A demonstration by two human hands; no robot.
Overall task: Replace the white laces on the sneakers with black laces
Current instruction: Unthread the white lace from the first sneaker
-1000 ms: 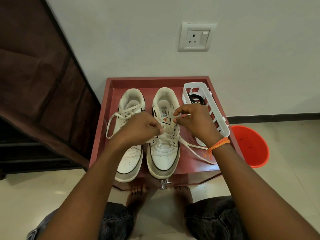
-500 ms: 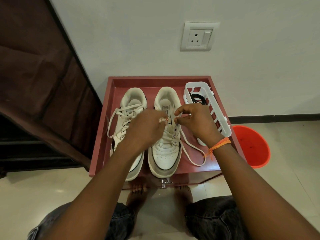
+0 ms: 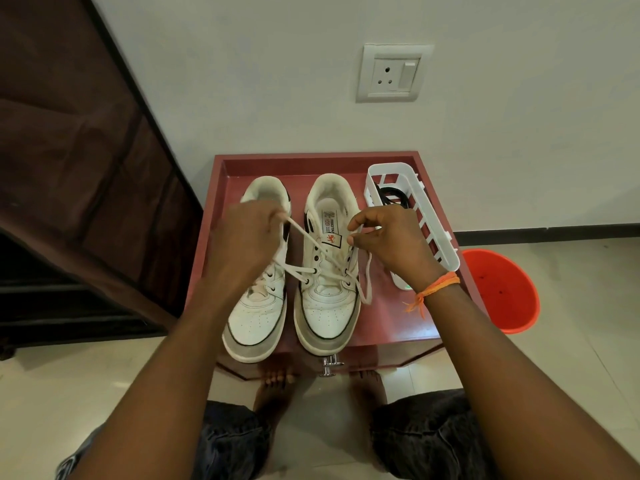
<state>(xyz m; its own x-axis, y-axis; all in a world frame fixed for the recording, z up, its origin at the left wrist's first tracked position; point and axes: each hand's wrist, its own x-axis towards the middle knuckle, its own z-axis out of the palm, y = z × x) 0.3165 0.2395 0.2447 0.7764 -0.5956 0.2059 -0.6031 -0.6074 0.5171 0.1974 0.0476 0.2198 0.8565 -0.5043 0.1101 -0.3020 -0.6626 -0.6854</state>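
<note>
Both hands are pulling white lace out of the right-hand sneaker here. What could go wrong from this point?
The left hand pulls the white lace sideways while nothing holds the right sneaker; it could slide or tip. The left sneaker has its toe past the red table's front edge and might get knocked off. The right hand could bump the white basket.

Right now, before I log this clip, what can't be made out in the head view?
- Left shoe: its upper lacing is hidden behind the left hand.
- Black laces: mostly hidden by the white basket wall; count unclear.
- Right shoe: tongue label print too small to read.
- Right hand: covers the lace end it pinches.
</note>
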